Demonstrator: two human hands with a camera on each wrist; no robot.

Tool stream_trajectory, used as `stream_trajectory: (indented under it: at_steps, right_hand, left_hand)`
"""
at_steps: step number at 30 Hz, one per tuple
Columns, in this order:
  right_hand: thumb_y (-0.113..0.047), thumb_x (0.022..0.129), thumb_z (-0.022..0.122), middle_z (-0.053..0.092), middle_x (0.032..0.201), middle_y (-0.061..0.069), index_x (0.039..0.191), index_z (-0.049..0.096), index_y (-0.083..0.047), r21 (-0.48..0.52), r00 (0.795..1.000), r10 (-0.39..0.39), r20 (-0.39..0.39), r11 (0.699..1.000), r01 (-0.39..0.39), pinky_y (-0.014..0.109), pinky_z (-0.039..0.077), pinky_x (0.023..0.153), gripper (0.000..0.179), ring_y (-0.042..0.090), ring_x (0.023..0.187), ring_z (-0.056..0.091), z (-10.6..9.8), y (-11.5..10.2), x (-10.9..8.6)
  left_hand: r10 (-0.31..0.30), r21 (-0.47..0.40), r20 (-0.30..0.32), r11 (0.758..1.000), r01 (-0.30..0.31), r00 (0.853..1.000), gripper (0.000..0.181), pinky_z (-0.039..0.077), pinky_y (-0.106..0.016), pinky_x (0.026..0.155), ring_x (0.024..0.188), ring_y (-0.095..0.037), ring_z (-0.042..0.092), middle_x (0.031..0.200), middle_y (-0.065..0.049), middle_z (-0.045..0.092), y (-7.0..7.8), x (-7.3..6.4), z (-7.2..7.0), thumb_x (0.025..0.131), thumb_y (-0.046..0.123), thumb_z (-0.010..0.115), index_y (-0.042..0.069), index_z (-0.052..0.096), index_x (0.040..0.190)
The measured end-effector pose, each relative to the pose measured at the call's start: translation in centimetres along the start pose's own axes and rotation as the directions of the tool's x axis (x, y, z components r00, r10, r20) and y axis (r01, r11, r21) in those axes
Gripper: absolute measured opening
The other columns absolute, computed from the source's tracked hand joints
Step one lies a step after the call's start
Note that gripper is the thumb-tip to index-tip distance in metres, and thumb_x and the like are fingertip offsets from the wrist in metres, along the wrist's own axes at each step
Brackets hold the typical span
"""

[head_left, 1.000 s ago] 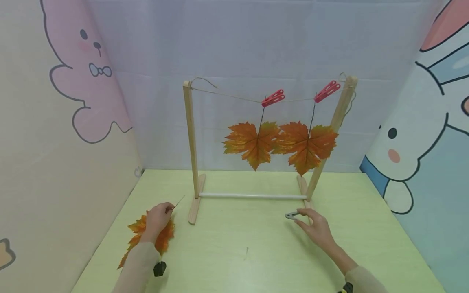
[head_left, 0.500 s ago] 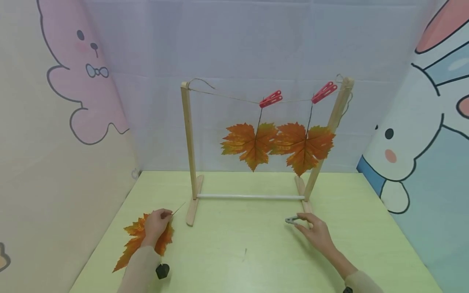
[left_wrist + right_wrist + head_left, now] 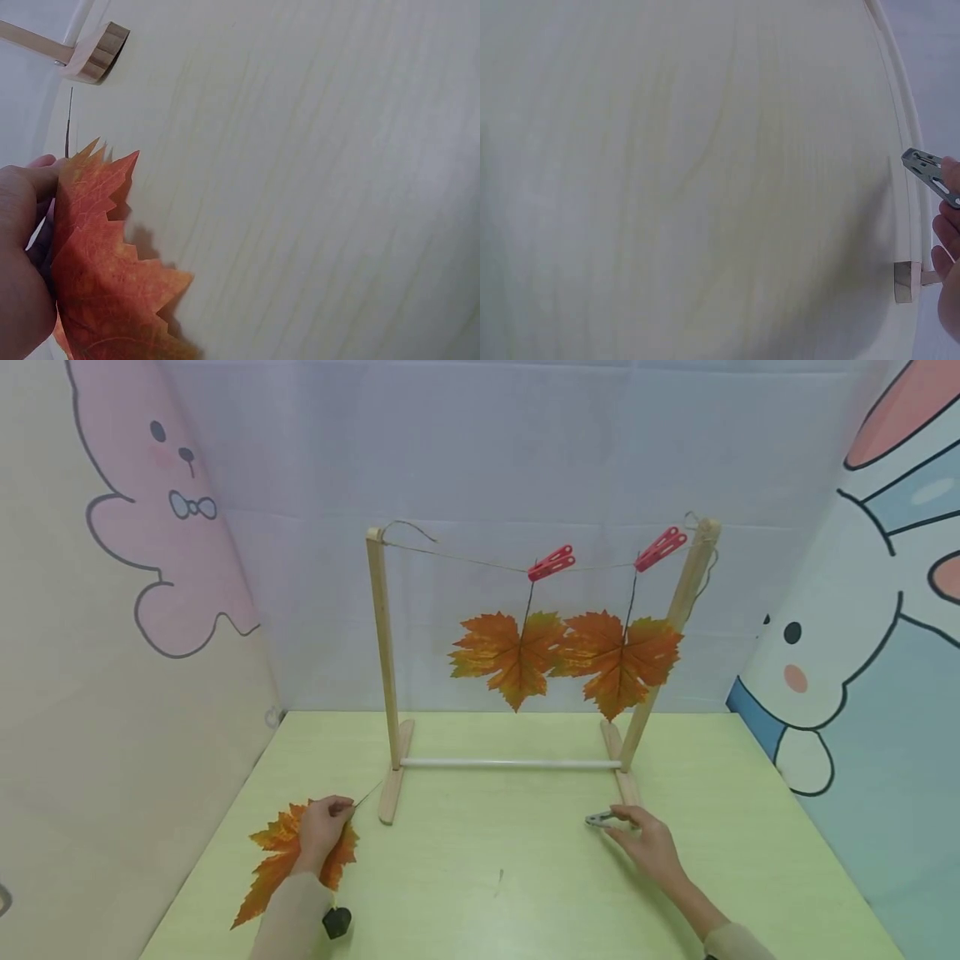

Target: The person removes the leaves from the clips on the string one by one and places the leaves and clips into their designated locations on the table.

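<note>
At the left of the table, my left hand (image 3: 324, 828) pinches the thin dark stem of an orange maple leaf (image 3: 272, 881). The stem's free end points up and right; in the left wrist view the leaf (image 3: 112, 277) spreads beside the fingers. Toward the right, my right hand (image 3: 647, 842) holds a grey clothespin (image 3: 598, 819) between thumb and fingers, above the table. Its tip faces left, and the right wrist view shows the clothespin (image 3: 927, 171) at the edge. Two more maple leaves (image 3: 512, 652) (image 3: 624, 662) hang by their stems from red clothespins (image 3: 551, 562) (image 3: 660, 549).
A wooden frame stands at the back, with a left post (image 3: 382, 652), a right post (image 3: 693, 572) and a white crossbar (image 3: 510, 763) low between them. Twine (image 3: 457, 557) runs between the post tops; its left stretch bears no clothespin. Patterned walls flank the table (image 3: 480, 835).
The head view has shifted slightly. My left hand still pinches the leaf stem, slightly lower in view. My right hand has lowered a little with the grey clothespin.
</note>
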State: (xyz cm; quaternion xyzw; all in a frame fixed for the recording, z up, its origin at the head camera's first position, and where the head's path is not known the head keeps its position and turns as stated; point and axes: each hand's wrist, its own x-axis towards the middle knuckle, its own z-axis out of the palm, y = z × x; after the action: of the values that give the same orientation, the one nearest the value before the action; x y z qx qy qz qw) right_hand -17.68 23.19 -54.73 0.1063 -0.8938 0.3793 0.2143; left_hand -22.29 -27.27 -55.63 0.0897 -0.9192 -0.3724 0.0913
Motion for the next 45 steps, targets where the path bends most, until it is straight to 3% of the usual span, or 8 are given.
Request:
stream_trajectory:
  at_steps: [5,12,15,19,23,31,37,45]
  right_hand:
    - [-0.003,0.066,0.077,0.068,0.087,0.009,0.096,0.066,0.001,-0.053,1.000,0.013,0.009,0.999,-0.012,0.040,0.050,0.068,0.032,0.025,0.078,0.062,0.0,0.3,-0.4]
    - [-0.009,0.067,0.077,0.068,0.087,0.012,0.095,0.067,-0.002,-0.202,0.998,-0.045,0.038,0.978,0.052,0.042,0.050,0.065,0.031,0.029,0.077,0.064,0.1,1.1,-0.8]
    - [-0.012,0.064,0.079,0.068,0.083,0.010,0.093,0.068,-0.003,-0.251,0.997,-0.056,0.058,0.965,0.069,0.037,0.048,0.059,0.032,0.023,0.069,0.061,0.2,1.3,-0.8]
    - [-0.016,0.063,0.080,0.064,0.072,0.002,0.092,0.069,-0.004,-0.296,0.994,-0.040,0.098,0.953,0.068,0.023,0.037,0.050,0.033,0.008,0.057,0.045,0.4,1.5,-0.7]
    - [-0.016,0.064,0.080,0.059,0.068,-0.003,0.092,0.068,-0.003,-0.298,0.994,-0.009,0.111,0.954,0.041,0.020,0.030,0.047,0.033,0.005,0.056,0.034,0.6,1.6,-0.8]
    - [-0.016,0.065,0.079,0.062,0.077,0.002,0.094,0.067,-0.003,-0.293,0.994,0.021,0.108,0.956,0.011,0.024,0.036,0.051,0.034,0.007,0.060,0.040,0.7,1.6,-1.1]
    - [-0.017,0.067,0.077,0.052,0.067,-0.006,0.097,0.067,-0.003,-0.285,0.989,0.067,0.132,0.958,-0.027,0.022,0.032,0.049,0.035,0.006,0.057,0.038,0.5,1.6,-1.3]
    - [-0.016,0.068,0.077,0.047,0.065,-0.006,0.098,0.066,-0.003,-0.276,0.986,0.078,0.150,0.961,-0.034,0.022,0.031,0.048,0.035,0.006,0.058,0.038,0.1,1.3,-1.1]
  left_hand:
    - [0.013,-0.001,-0.027,1.000,-0.013,1.000,0.011,0.049,-0.038,0.066,0.073,-0.026,0.061,0.082,-0.015,0.067,-0.1,-0.1,0.2,0.081,0.004,0.065,-0.003,0.069,0.088]
    - [0.005,0.010,-0.043,1.000,-0.005,0.999,0.011,0.049,-0.036,0.066,0.072,-0.024,0.061,0.081,-0.013,0.067,-0.3,-0.1,0.2,0.081,0.007,0.066,-0.001,0.069,0.088]
    - [0.004,0.005,-0.041,1.000,-0.004,0.999,0.013,0.049,-0.040,0.069,0.075,-0.026,0.061,0.082,-0.014,0.067,-0.3,-0.1,0.1,0.081,0.007,0.065,-0.002,0.068,0.090]
    - [-0.005,-0.006,-0.039,1.000,0.005,0.999,0.014,0.049,-0.043,0.072,0.077,-0.028,0.061,0.084,-0.016,0.066,-0.3,-0.2,0.1,0.081,0.005,0.065,-0.003,0.067,0.091]
    - [-0.023,-0.001,-0.029,1.000,0.023,0.999,0.013,0.049,-0.042,0.072,0.077,-0.026,0.061,0.084,-0.015,0.066,-0.4,-0.2,0.2,0.080,0.004,0.065,-0.003,0.066,0.092]
    - [-0.022,0.009,0.008,1.000,0.022,1.000,0.015,0.050,-0.042,0.072,0.077,-0.025,0.060,0.086,-0.014,0.066,-0.7,-0.3,0.2,0.080,0.004,0.065,-0.003,0.066,0.094]
    - [-0.021,-0.002,0.031,1.000,0.021,0.999,0.017,0.050,-0.042,0.074,0.079,-0.026,0.061,0.088,-0.015,0.066,-0.3,-0.3,-0.2,0.080,0.004,0.065,-0.003,0.065,0.095]
    - [-0.059,-0.007,0.045,0.998,0.060,0.997,0.020,0.050,-0.041,0.075,0.082,-0.027,0.060,0.094,-0.018,0.064,0.0,0.5,-0.6,0.083,0.007,0.063,-0.003,0.063,0.101]
